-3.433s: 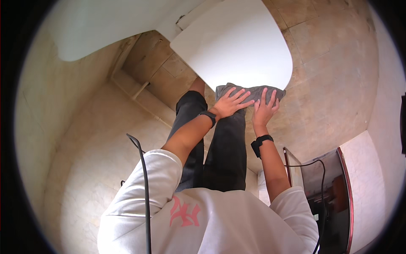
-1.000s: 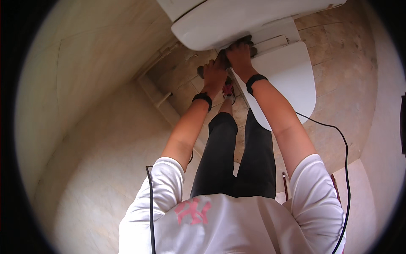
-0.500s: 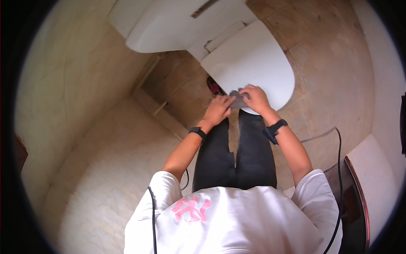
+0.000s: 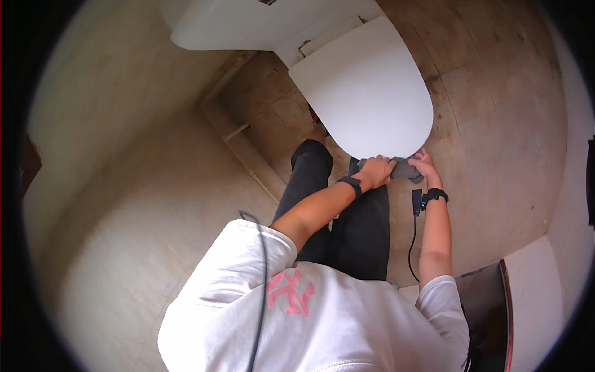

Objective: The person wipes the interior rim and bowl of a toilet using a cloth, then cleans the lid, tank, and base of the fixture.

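A small crumpled grey cloth [image 4: 405, 170] is bunched between my two hands, just at the front edge of a white toilet lid [image 4: 372, 93]. My left hand [image 4: 376, 172] grips its left side, fingers closed and pointing right. On the other side, my right hand [image 4: 424, 163] pinches the cloth, with some fingertips up by the lid's rounded front rim. The lid is down. Both wrists carry black bands, and the right one has a small black device with a cable.
The toilet's white tank [image 4: 229, 25] stands at the top left. A low ledge [image 4: 245, 152] runs along the tiled floor [image 4: 489, 142] on the left. A dark red-edged panel [image 4: 483, 310] is at the lower right. A loose black cable [image 4: 263, 279] hangs over my shirt.
Both hands have moved with the cloth from over the lid's near left edge to the right, at its front rim. My body has leaned right, and my left knee has swung outward.
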The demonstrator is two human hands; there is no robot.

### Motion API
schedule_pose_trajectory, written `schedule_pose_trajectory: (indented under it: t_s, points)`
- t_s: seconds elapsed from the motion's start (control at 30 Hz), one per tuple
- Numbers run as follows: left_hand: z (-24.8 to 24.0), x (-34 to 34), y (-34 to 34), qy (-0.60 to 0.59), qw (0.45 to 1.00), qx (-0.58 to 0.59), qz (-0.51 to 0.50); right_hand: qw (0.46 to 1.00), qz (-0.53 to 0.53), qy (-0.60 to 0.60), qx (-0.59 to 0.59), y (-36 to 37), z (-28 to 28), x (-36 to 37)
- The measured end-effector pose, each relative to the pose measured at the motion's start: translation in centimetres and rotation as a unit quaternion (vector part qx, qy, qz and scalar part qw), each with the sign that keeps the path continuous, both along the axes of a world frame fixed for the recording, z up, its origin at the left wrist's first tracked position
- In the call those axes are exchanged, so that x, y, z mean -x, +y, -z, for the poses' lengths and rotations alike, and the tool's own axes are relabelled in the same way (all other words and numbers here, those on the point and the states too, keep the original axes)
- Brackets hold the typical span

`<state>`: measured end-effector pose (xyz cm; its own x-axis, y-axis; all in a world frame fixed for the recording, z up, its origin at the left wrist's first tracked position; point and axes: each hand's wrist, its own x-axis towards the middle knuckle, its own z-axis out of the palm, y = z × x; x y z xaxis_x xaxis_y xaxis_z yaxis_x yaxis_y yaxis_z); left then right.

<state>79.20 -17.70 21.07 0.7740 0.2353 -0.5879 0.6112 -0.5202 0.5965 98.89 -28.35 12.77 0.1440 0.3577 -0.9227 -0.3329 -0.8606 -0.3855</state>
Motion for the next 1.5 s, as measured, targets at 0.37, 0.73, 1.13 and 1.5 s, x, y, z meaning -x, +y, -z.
schedule_pose_trajectory:
  t_s: [0.37,0.73,1.13,1.5]
  points:
    - [0.5,1.5,0.6,0.001,1.000,0.014,0.014,0.995,0.034,0.094,-0.001,-0.4,1.4,1.2]
    - [-3.2,2.0,3.3,-0.079,0.996,0.017,-0.038,0.983,-0.172,-0.063,0.015,4.3,-4.6,0.1]
    - [-19.3,-0.5,32.7,-0.320,0.742,-0.577,-0.119,0.599,-0.142,-0.637,-0.465,39.3,-29.6,1.9]
    - [-8.4,4.3,39.7,-0.191,0.721,-0.656,0.115,0.631,-0.246,-0.604,-0.420,46.6,-12.9,5.0]
